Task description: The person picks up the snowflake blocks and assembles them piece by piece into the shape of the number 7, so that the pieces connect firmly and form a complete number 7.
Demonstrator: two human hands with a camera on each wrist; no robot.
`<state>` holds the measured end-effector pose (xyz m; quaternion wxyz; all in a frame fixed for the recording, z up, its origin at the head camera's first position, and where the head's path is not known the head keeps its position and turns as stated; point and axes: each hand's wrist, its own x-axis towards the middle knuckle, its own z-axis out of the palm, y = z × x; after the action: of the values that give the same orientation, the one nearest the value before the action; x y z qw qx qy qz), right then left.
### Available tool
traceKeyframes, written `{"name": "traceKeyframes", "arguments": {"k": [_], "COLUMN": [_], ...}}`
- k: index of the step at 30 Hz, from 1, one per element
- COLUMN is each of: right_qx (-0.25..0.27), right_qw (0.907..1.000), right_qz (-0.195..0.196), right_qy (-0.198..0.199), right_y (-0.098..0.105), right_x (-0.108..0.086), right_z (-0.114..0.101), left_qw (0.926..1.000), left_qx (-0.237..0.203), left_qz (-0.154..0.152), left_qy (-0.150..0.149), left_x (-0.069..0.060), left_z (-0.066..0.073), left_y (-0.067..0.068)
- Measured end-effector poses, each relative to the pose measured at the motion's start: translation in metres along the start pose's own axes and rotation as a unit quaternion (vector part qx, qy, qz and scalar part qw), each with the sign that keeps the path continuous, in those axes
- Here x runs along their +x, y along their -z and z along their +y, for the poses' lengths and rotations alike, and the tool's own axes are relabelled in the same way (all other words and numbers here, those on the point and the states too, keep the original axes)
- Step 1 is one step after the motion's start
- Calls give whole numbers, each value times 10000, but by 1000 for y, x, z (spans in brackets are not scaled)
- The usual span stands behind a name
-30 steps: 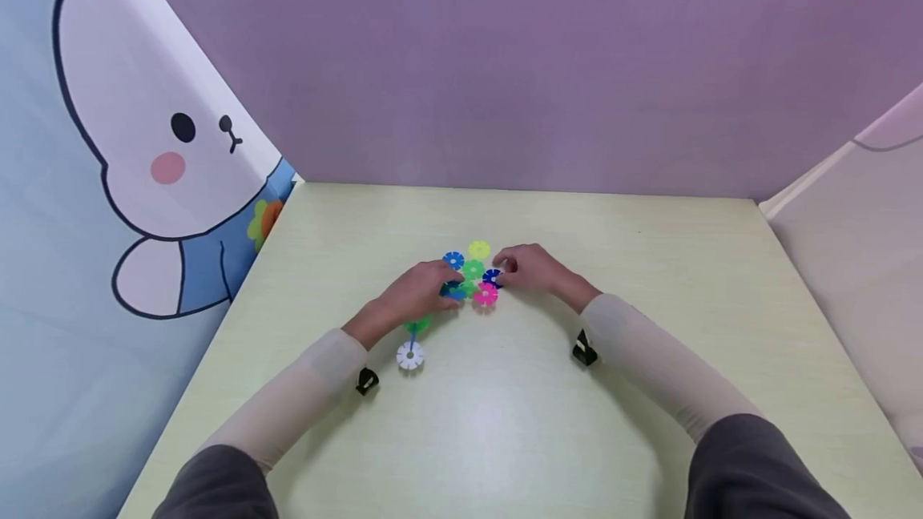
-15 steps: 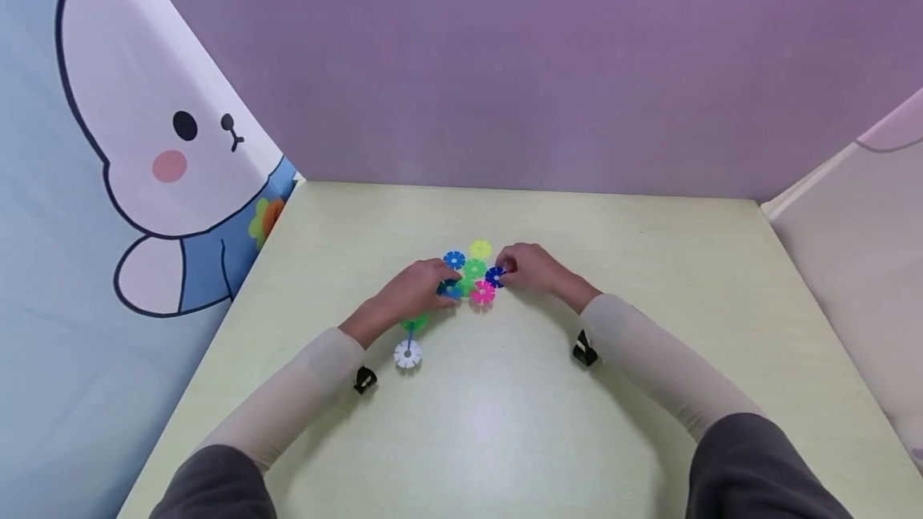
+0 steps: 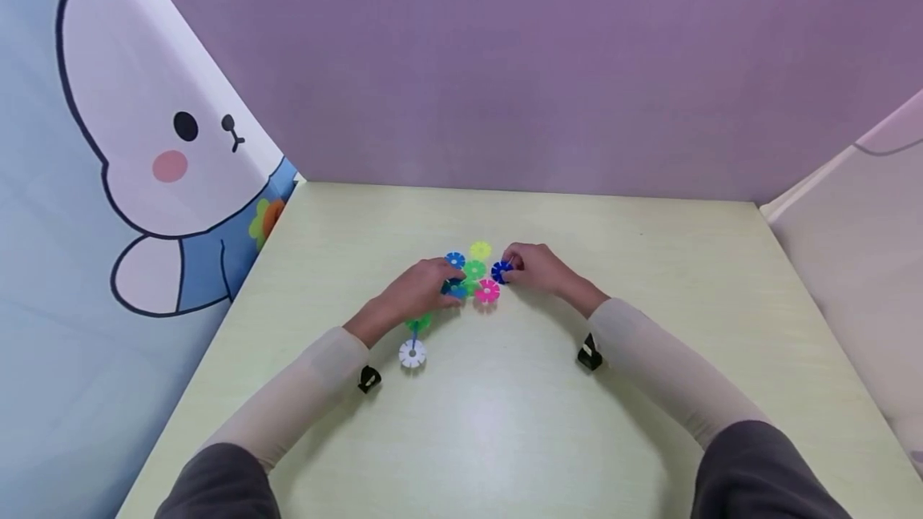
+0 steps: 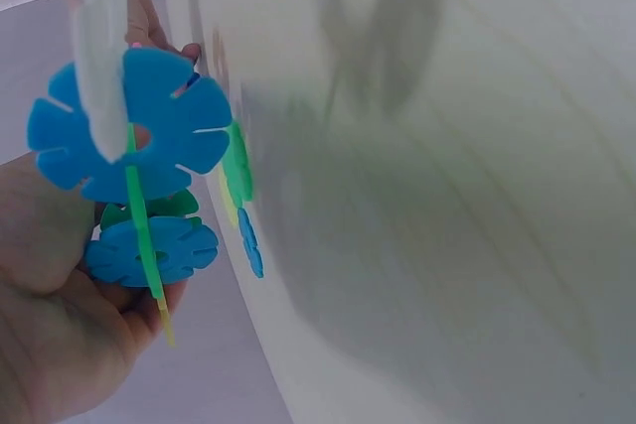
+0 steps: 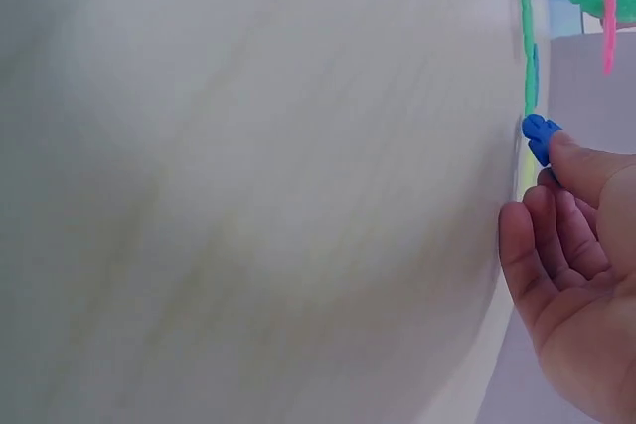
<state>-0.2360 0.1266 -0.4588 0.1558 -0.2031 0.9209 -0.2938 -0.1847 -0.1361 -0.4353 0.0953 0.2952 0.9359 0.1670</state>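
A joined chain of slotted plastic snowflake discs is held by my left hand (image 3: 417, 290); the fingers hide part of it. The chain has a white disc (image 3: 413, 353) and a green disc (image 3: 419, 323) at its near end. Its far end carries a pink disc (image 3: 487, 291) and a blue disc (image 3: 457, 291). In the left wrist view a large blue disc (image 4: 189, 131) sits crosswise on an edge-on green disc (image 4: 144, 230). My right hand (image 3: 539, 269) pinches a dark blue disc (image 3: 499, 271) between thumb and finger, just right of the pink one.
Beyond the chain lie a yellow disc (image 3: 480, 250), a blue disc (image 3: 454, 260) and a green disc (image 3: 474, 270) on the pale table (image 3: 476, 439). A purple panel (image 3: 519, 102) rises behind the table, and a cartoon-printed curtain (image 3: 65, 279) hangs at the left.
My right hand has drawn slightly right with the dark blue disc, which now stands apart from the pink disc. The left hand and its chain have shifted only a little.
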Motion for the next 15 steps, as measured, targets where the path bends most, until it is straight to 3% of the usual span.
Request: {"name": "traceKeyframes", "arguments": {"k": [15], "right_qx": [-246], "right_qw": [9987], "right_qz": [177], "right_qy": [401], "right_y": [5], "right_x": [-21], "right_z": [8], "left_qw": [9999], "left_qx": [54], "left_qz": [-27], "left_qy": [94], "left_x": [2], "left_z": [2], "left_y": [0]}}
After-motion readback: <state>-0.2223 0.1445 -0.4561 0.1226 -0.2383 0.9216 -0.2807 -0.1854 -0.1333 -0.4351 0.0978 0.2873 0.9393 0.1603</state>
